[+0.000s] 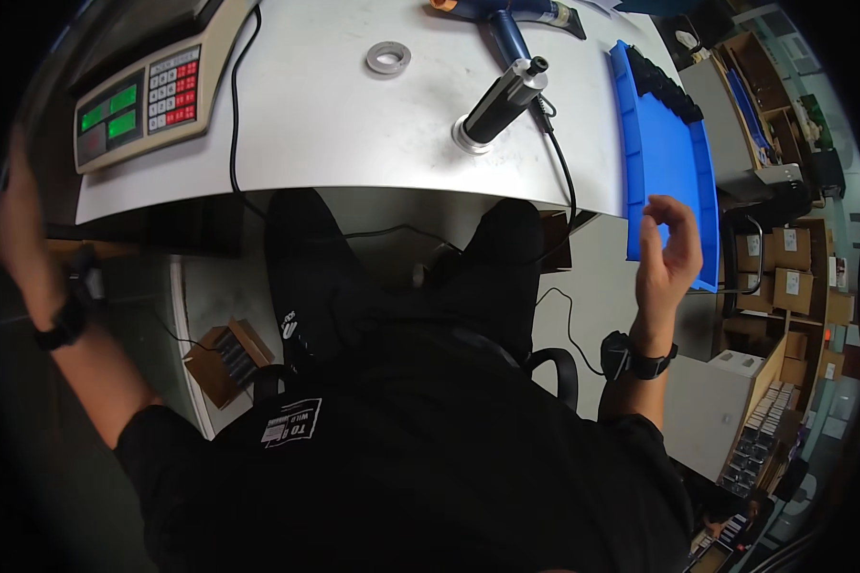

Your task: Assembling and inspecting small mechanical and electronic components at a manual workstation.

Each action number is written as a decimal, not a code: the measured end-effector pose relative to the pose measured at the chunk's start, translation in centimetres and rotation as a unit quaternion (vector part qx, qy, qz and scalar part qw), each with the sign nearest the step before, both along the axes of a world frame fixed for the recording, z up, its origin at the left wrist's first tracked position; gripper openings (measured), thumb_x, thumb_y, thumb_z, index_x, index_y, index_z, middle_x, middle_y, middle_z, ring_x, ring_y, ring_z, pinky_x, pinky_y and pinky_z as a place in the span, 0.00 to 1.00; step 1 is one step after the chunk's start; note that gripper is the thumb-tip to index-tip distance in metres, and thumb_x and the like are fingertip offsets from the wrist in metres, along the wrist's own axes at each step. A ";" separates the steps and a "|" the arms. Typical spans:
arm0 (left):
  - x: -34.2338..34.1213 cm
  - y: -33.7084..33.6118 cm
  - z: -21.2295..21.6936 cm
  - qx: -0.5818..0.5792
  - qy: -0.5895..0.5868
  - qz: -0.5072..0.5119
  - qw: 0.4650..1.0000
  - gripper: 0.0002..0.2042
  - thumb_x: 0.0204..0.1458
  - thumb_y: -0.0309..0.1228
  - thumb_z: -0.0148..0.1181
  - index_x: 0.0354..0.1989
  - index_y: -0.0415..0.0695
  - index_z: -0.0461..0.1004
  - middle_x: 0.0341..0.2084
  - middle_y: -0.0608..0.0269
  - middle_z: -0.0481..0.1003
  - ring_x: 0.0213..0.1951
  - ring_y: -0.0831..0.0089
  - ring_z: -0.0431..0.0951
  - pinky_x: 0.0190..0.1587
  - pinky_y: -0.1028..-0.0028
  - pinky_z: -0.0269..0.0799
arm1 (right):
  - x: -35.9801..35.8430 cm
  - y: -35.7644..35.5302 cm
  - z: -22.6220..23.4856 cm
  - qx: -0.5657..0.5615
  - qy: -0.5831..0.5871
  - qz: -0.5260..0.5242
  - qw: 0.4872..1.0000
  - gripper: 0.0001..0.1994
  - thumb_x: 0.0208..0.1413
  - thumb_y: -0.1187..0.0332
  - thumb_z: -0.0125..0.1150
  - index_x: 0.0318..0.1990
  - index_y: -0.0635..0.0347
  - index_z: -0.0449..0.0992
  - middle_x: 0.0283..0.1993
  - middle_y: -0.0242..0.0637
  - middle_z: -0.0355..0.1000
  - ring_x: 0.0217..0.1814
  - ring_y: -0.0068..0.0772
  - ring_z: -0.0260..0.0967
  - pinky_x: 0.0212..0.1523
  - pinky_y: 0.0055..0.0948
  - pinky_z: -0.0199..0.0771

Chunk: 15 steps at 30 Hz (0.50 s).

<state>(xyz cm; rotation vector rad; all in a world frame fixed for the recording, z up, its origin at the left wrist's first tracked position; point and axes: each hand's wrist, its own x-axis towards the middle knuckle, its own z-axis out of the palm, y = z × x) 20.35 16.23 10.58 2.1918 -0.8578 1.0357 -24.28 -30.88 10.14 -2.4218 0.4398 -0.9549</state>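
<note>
My left hand (21,215) is raised at the far left, beside the weighing scale (148,100). It is smeared by motion, so its fingers cannot be made out. At the right, my right hand (669,253) hovers over the near end of a blue plastic tray (669,158). Its fingers are loosely bent and apart from the thumb, with nothing visible between them. Several black parts (661,84) lie in a row at the tray's far end. A black cylindrical tool with a silver base (499,105) stands on the white table (354,134), away from both hands.
A grey tape roll (389,58) and a blue hair dryer (508,38) lie toward the table's back. Black cables (236,124) hang over the front edge. An open carton (227,363) sits on the floor at left; shelves with boxes (791,258) line the right.
</note>
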 end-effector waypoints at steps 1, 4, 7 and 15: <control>-6.8 -5.0 1.4 -0.045 -0.031 -0.064 0.996 0.24 0.53 0.35 0.68 0.56 0.36 0.73 0.49 0.44 0.77 0.51 0.56 0.78 0.53 0.66 0.72 | 0.1 -0.8 -0.2 0.018 -0.009 0.003 1.000 0.09 0.58 0.81 0.55 0.46 0.70 0.75 0.41 0.36 0.73 0.44 0.24 0.69 0.48 0.22 0.68; -15.0 -11.9 0.0 -0.054 -0.106 -0.170 0.978 0.14 0.50 0.17 0.65 0.46 0.35 0.76 0.42 0.53 0.79 0.43 0.66 0.79 0.47 0.72 0.74 | -1.0 -2.7 -0.4 0.051 -0.018 -0.006 0.999 0.08 0.60 0.81 0.55 0.46 0.70 0.75 0.41 0.36 0.73 0.43 0.23 0.69 0.47 0.21 0.68; -19.8 -19.3 -4.6 -0.101 0.116 -0.253 0.955 0.16 0.44 0.20 0.67 0.44 0.37 0.76 0.35 0.54 0.76 0.38 0.59 0.77 0.42 0.68 0.74 | -0.5 -3.5 0.4 0.027 -0.003 0.006 1.000 0.09 0.61 0.79 0.55 0.47 0.69 0.75 0.41 0.35 0.74 0.43 0.21 0.69 0.45 0.19 0.67; -21.8 -27.4 -8.5 -0.036 0.199 -0.218 0.955 0.18 0.44 0.32 0.71 0.43 0.39 0.77 0.34 0.56 0.76 0.40 0.61 0.75 0.45 0.65 0.73 | -1.6 -5.6 3.1 -0.002 0.148 -0.040 0.988 0.09 0.62 0.76 0.57 0.48 0.68 0.76 0.39 0.33 0.74 0.42 0.20 0.68 0.45 0.19 0.67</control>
